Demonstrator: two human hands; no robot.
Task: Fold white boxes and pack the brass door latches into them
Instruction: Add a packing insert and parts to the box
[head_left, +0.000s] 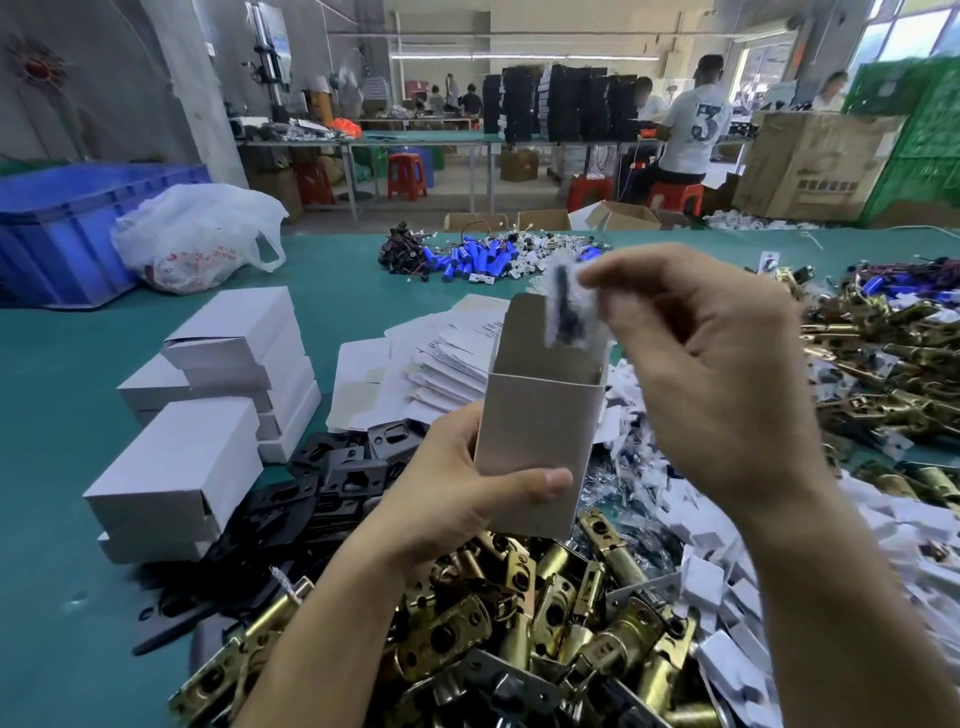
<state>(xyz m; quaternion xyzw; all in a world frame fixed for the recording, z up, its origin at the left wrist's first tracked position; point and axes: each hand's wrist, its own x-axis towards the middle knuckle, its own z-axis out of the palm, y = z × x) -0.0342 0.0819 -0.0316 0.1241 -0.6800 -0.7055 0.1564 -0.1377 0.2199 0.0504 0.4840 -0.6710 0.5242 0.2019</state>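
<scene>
My left hand (462, 499) grips an upright white box (535, 431) with its top flap open, held above the table. Over the box mouth, my right hand (711, 374) pinches a small clear bag of dark screws (563, 306), blurred by motion and partly inside the opening. Brass door latches (550, 613) lie heaped below the box at the near edge, and more brass latches (893, 364) are piled to the right. Folded white boxes (208, 415) are stacked on the left. Flat unfolded box blanks (447, 358) lie behind the held box.
Black strike plates (322, 493) lie left of the latch heap. Small white bags (701, 519) spread to the right. Blue batteries with wires (467, 260), a plastic bag (197, 239) and a blue crate (67, 223) sit farther back on the green table (62, 364). People work at benches behind.
</scene>
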